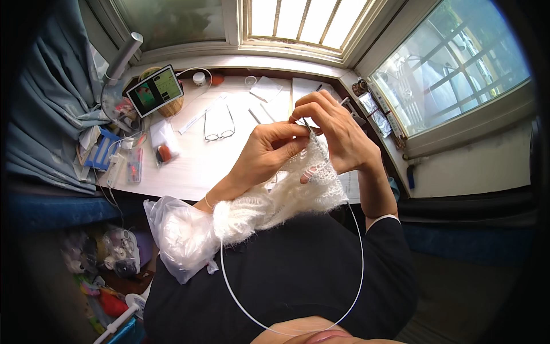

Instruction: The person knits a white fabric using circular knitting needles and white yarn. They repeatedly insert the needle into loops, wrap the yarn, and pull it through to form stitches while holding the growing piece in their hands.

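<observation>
White fuzzy lace knitting (296, 185) hangs from both my hands over my lap and the desk's near edge. My left hand (275, 144) pinches the fabric and a needle close to its tip, at the work's upper edge. Around the other side, my right hand (339, 129) grips a metal knitting needle (307, 125), its fingertips nearly meeting the left ones. A white circular-needle cable (361, 253) loops from the knitting down across my chest. By my left forearm, a translucent plastic bag (182, 236) holds what looks like white yarn.
On the pale desk (193, 167) lie eyeglasses (220, 136), papers (266, 89) and a small bagged item (164, 142). A tablet (154, 91) leans on a wicker basket (172, 107). Cables and a blue plastic holder (103, 148) crowd the left. Windows border the desk behind and right.
</observation>
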### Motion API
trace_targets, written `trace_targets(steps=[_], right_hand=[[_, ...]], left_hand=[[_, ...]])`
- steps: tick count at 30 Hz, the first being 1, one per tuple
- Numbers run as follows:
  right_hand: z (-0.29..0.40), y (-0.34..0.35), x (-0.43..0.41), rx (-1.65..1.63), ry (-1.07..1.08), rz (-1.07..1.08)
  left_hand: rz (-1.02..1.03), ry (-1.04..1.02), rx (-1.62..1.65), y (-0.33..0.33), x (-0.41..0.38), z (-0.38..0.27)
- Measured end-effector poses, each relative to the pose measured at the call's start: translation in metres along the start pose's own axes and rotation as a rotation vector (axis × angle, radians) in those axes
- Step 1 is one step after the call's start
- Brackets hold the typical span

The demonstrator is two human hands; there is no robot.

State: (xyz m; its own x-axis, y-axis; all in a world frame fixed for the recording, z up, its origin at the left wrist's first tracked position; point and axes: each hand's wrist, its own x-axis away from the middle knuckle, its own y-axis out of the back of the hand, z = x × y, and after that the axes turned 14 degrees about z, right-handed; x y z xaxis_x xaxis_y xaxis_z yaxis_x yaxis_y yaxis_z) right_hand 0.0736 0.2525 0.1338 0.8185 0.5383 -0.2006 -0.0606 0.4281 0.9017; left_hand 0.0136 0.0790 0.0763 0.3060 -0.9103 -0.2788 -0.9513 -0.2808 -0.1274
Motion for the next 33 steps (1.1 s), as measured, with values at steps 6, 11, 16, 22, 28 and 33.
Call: trace_targets(steps=[6, 11, 16, 22, 28, 33], right_hand=[[0.006, 0.000, 0.024, 0.241, 0.046, -0.380], [0.003, -0.016, 0.039, 0.310, 0.057, -0.454], [0.008, -0.029, 0.044, 0.399, 0.011, -0.487], [-0.005, -0.064, 0.059, 0.492, -0.059, -0.536], [-0.003, -0.095, 0.068, 0.380, -0.090, -0.707], [0.008, -0.094, 0.082, 0.336, -0.121, -0.696]], left_hand=[[-0.058, -0.003, 0.174, -0.003, 0.003, -0.005], [0.003, -0.013, 0.540, 0.000, 0.007, -0.009], [-0.047, -0.098, 0.399, 0.002, 0.007, 0.011], [-0.004, -0.098, 0.450, -0.004, 0.012, 0.048], [0.067, 0.001, 0.388, -0.016, 0.022, 0.058], [0.017, -0.034, 0.326, -0.018, 0.026, 0.057]])
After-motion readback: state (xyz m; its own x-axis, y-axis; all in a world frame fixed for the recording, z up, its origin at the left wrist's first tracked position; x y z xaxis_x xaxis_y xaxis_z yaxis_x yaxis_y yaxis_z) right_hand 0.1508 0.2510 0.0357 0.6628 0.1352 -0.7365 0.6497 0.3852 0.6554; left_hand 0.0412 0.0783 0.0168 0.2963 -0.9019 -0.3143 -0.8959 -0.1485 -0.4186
